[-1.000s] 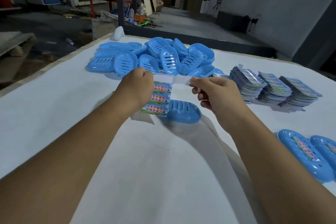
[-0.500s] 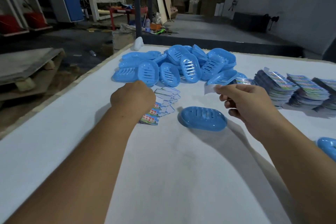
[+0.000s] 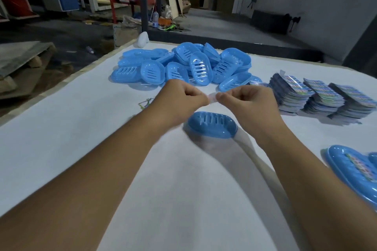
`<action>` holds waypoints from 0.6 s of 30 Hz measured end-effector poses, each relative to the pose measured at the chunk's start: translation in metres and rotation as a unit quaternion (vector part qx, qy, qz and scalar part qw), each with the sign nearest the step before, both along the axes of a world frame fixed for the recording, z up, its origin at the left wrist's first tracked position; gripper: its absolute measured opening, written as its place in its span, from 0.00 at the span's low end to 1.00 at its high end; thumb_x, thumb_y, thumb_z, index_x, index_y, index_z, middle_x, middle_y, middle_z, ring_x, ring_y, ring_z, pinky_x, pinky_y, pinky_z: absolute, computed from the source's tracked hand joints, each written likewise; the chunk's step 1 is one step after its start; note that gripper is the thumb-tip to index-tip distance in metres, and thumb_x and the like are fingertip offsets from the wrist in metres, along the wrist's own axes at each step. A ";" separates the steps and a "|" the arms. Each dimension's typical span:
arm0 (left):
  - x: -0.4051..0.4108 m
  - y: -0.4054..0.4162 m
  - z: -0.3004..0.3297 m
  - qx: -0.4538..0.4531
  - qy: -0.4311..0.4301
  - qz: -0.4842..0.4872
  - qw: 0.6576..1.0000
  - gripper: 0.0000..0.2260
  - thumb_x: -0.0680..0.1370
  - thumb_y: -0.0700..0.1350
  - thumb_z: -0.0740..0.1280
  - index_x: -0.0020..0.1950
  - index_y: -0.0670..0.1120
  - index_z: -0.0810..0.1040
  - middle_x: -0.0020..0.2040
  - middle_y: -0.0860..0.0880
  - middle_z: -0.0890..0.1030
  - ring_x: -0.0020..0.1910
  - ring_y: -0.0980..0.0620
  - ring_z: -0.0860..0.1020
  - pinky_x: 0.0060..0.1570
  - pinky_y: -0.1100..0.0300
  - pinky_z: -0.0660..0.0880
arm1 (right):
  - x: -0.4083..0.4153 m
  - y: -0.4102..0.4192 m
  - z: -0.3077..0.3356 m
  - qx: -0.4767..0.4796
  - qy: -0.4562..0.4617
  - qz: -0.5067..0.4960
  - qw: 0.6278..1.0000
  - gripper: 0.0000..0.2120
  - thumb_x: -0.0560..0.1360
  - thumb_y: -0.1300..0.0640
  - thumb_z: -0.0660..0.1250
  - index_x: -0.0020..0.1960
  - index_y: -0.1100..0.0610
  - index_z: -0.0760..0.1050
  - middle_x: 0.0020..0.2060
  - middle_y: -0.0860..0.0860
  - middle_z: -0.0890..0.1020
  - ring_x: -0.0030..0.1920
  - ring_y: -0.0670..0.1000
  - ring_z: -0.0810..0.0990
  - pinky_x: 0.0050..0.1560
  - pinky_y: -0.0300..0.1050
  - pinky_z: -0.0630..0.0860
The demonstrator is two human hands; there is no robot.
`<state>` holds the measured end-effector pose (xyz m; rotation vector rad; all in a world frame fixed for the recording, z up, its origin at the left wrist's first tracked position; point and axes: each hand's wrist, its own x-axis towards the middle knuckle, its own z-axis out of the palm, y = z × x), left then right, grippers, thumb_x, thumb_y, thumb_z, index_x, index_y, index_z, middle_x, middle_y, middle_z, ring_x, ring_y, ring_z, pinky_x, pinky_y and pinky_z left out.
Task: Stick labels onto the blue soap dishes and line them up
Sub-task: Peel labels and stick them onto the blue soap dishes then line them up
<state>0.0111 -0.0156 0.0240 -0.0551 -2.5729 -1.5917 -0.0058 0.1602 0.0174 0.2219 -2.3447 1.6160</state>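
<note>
Both hands pinch one small pale label (image 3: 212, 98) between them, left hand (image 3: 179, 98) and right hand (image 3: 247, 101) fingertip to fingertip, above a lone upside-down blue soap dish (image 3: 212, 125) on the white table (image 3: 61, 128). Unlabelled dish pile (image 3: 183, 65) at 12 o'clock, label stacks (image 3: 322, 98) at 2, labelled dish (image 3: 350, 171) at 4. Likely peeling: separate the backing cleanly, keep the label flat, lay it centred and press down.
</note>
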 end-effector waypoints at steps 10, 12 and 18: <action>-0.002 0.002 0.001 0.048 0.009 -0.003 0.999 0.03 0.74 0.52 0.75 0.43 0.55 0.89 0.38 0.63 0.85 0.35 0.71 0.79 0.42 0.62 0.70 | 0.002 -0.001 0.000 0.016 0.014 0.029 0.999 0.06 0.69 0.48 0.79 0.36 0.47 0.85 0.35 0.59 0.83 0.31 0.46 0.72 0.36 0.43 0.71; -0.002 0.003 0.000 0.045 0.007 -0.009 0.999 0.04 0.75 0.51 0.75 0.44 0.53 0.88 0.31 0.63 0.82 0.28 0.71 0.75 0.40 0.62 0.68 | 0.001 -0.001 0.000 0.013 0.012 0.028 0.999 0.06 0.69 0.48 0.79 0.36 0.47 0.84 0.34 0.59 0.83 0.31 0.46 0.72 0.35 0.43 0.71; -0.003 0.006 0.001 0.079 -0.015 -0.003 0.997 0.06 0.75 0.50 0.75 0.40 0.51 0.87 0.24 0.61 0.74 0.22 0.64 0.72 0.33 0.63 0.66 | 0.003 0.003 -0.002 -0.014 0.013 0.074 0.997 0.10 0.67 0.42 0.78 0.38 0.48 0.86 0.37 0.62 0.83 0.35 0.50 0.74 0.39 0.47 0.72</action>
